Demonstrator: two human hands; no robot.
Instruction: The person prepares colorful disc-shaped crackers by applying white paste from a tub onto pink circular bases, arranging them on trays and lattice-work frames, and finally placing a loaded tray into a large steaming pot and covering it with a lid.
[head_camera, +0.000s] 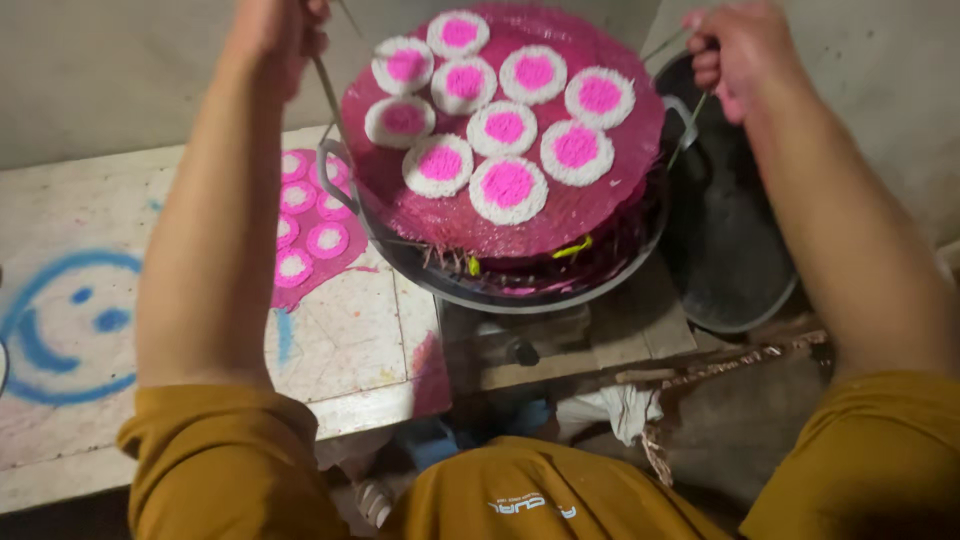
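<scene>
While both arms reach far over the pan (560, 290), the left hand (280, 35) has its fingers curled tight on a thin metal wire (328, 95), and the right hand (735, 55) pinches another wire (690, 125). Pink round tray (600, 215) carries white-and-pink discs (508, 188), sitting on the pan, centre far. Best to lift level, both sides together — discs look loose. No packages; blue smiley painted on the counter (60, 320), near left. Dark lid (730, 240) right.
</scene>
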